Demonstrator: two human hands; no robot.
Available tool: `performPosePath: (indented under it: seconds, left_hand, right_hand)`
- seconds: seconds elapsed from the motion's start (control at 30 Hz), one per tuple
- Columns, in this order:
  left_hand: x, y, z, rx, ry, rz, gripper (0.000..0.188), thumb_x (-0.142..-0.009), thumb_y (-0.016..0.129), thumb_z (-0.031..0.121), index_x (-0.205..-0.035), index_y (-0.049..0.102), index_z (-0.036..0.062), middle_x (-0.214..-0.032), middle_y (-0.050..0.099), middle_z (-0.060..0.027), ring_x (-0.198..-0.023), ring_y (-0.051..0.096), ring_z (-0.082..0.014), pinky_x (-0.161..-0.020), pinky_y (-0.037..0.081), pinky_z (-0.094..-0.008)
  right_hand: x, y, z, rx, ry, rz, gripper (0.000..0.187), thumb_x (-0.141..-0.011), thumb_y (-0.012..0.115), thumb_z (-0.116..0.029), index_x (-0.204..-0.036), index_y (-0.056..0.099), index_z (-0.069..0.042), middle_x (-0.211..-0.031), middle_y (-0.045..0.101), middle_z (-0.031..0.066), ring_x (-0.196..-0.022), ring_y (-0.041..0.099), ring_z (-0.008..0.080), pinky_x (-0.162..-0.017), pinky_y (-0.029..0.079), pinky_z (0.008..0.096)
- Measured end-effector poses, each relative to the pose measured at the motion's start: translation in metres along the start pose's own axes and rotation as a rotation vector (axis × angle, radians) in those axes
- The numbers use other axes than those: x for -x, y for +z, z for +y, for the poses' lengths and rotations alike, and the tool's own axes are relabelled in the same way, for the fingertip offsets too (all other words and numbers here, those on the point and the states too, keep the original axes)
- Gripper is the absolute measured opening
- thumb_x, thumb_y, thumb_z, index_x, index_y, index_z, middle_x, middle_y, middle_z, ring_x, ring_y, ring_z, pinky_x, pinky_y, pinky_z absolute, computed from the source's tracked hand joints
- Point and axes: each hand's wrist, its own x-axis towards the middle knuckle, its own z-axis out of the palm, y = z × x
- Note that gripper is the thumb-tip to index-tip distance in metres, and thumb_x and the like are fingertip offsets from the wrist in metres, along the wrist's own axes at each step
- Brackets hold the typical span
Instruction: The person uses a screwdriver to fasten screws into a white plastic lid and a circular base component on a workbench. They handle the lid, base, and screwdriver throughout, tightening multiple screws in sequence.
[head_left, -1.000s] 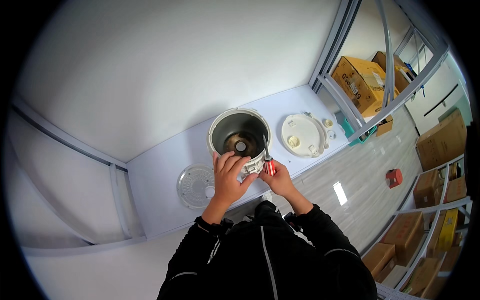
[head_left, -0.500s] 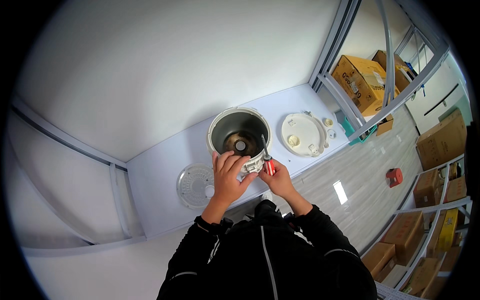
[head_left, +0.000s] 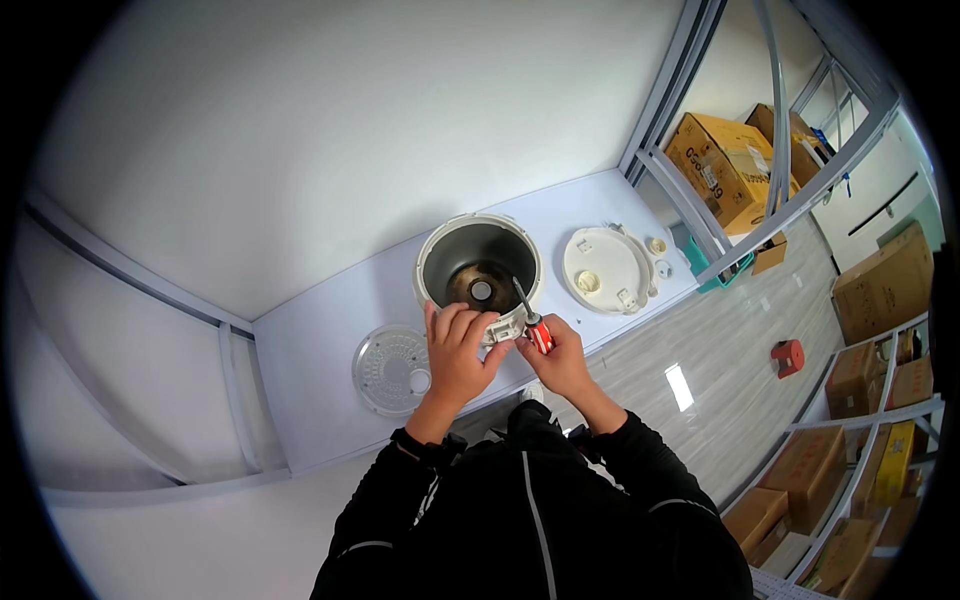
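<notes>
A round rice cooker body [head_left: 437, 240] with a white rim and a dark grey inside stands upright on the white table. Stains and a pale round disc [head_left: 481, 291] show at its bottom. My left hand [head_left: 457, 350] rests over the near rim, fingers hooked over the edge, gripping it. At the near right side of the rim, my right hand [head_left: 558, 362] holds a screwdriver [head_left: 540, 334] by its red and white handle. Its metal shaft points up and left over the cooker's opening. The fingertips behind the handle are partly hidden.
A round perforated plate [head_left: 385, 372] lies left of the cooker. On the right sit a white round lid [head_left: 606, 270] and a small cream-coloured cup [head_left: 656, 245]. Beyond the table's right end are a metal frame, a cardboard box [head_left: 730, 165] and a red stool [head_left: 788, 357].
The screwdriver has tilted further left, its tip swinging toward the cooker's middle. My right hand has shifted very slightly; my left hand stays on the rim.
</notes>
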Motion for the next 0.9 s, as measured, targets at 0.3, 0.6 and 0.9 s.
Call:
performPosePath:
  seconds: [0.3, 0.6, 0.9]
  left_hand:
    - [0.005, 0.007, -0.008, -0.061, 0.058, 0.023, 0.054, -0.082, 0.088, 0.04, -0.125, 0.07, 0.0134, -0.117, 0.064, -0.0036, -0.128, 0.055, -0.0302, -0.125, 0.024, -0.0663]
    - [0.005, 0.004, -0.002, -0.055, 0.051, 0.029, 0.052, -0.081, 0.088, 0.035, -0.125, 0.07, 0.0131, -0.118, 0.064, -0.0042, -0.129, 0.055, -0.031, -0.125, 0.024, -0.0661]
    - [-0.004, 0.009, 0.014, -0.107, -0.017, 0.072, 0.054, -0.075, 0.087, 0.031, -0.121, 0.068, 0.011, -0.12, 0.064, -0.0072, -0.131, 0.053, -0.0343, -0.125, 0.022, -0.068]
  right_hand:
    - [0.0, -0.007, -0.004, -0.069, 0.079, -0.039, 0.02, -0.091, 0.082, -0.015, -0.099, 0.072, -0.001, -0.076, 0.067, 0.0098, -0.067, 0.058, 0.0169, -0.067, 0.051, 0.0344]
    - [0.006, -0.012, -0.012, -0.065, 0.09, -0.062, 0.021, -0.093, 0.082, -0.018, -0.096, 0.069, -0.001, -0.072, 0.064, 0.0069, -0.066, 0.054, 0.0146, -0.065, 0.049, 0.0337]
    - [0.012, -0.037, -0.008, -0.084, 0.067, 0.049, 0.021, -0.092, 0.083, -0.017, -0.094, 0.068, -0.002, -0.072, 0.063, 0.0038, -0.067, 0.054, 0.0128, -0.066, 0.049, 0.0323]
